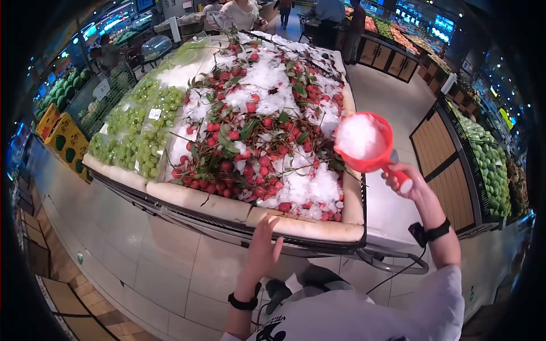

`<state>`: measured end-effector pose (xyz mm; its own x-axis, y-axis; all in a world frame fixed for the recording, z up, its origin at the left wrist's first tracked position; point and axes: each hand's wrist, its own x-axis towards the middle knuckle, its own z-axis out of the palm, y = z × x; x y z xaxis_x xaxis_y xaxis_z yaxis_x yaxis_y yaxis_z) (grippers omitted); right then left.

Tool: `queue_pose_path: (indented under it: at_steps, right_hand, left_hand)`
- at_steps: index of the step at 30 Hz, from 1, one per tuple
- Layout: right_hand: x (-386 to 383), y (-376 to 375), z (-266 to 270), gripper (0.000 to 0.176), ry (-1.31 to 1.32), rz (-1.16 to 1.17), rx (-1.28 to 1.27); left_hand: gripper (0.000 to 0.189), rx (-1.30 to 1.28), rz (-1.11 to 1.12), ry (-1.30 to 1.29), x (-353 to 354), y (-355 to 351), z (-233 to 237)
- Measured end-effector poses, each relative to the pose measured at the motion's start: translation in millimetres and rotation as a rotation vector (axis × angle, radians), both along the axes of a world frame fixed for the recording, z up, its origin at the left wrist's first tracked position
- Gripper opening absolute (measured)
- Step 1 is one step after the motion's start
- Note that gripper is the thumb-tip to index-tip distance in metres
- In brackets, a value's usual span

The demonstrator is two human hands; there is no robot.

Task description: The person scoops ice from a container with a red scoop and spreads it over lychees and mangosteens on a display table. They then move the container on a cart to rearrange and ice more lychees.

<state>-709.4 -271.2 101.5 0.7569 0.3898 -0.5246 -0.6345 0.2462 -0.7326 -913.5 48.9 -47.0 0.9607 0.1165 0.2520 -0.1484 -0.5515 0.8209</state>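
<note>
My right hand (408, 178) is wrapped round the handle of a red ladle (389, 136), raised over the right edge of the display stand. White crushed ice (359, 136) fills the ladle's bowl. Lychees (250, 165) with twigs and green leaves cover the stand, and more ice (307, 187) lies in patches over them. My left hand (263, 247) is at the near side, fingers stretched out and thumb apart, fingertips right at the pale padded rim (307, 227). It holds nothing.
Bagged green grapes (133, 125) lie on the stand's left part. A metal rail (398, 266) sticks out at its near right corner. Wooden produce shelves (449, 148) stand to the right, watermelons (62, 91) at the left. A person (243, 14) stands behind the stand.
</note>
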Motion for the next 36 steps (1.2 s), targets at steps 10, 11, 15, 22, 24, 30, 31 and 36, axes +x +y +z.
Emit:
queue_pose_path:
  at_steps: [10,11,15,22,24,30,31,36]
  right_hand:
    - [30.9,122.6,40.1,0.015,0.285,0.124,0.124]
    - [37.4,123.9,37.3,0.013,0.289,0.153,0.137]
    - [44.2,140.6,39.6,0.017,0.255,0.114,0.197]
    - [39.5,181.9,61.0,0.021,0.17,0.093,0.177]
    - [32.9,205.5,62.2,0.022,0.148,0.071,0.15]
    - [21.6,301.4,96.5,0.021,-0.009,0.268,-0.091]
    - [13.2,321.8,103.3,0.023,-0.103,0.261,-0.315]
    - [0.5,356.2,94.4,0.027,-0.066,0.118,-0.443]
  left_hand:
    - [0.042,0.476,-0.054,-0.268,112.5,94.8,48.8]
    - [0.038,0.556,-0.086,-0.249,126.5,94.1,49.8]
    - [0.032,0.914,-0.219,-0.267,188.1,96.9,41.8]
    - [0.033,1.525,-0.456,-0.175,282.5,173.4,76.9]
    - [0.034,1.434,-0.592,-0.332,299.0,194.7,75.8]
    - [0.025,1.28,-0.691,-0.609,340.9,241.1,79.6]
    - [0.026,1.267,-0.714,-0.584,345.6,241.3,79.4]
    - [0.032,1.211,-0.813,-0.525,356.2,245.1,84.0]
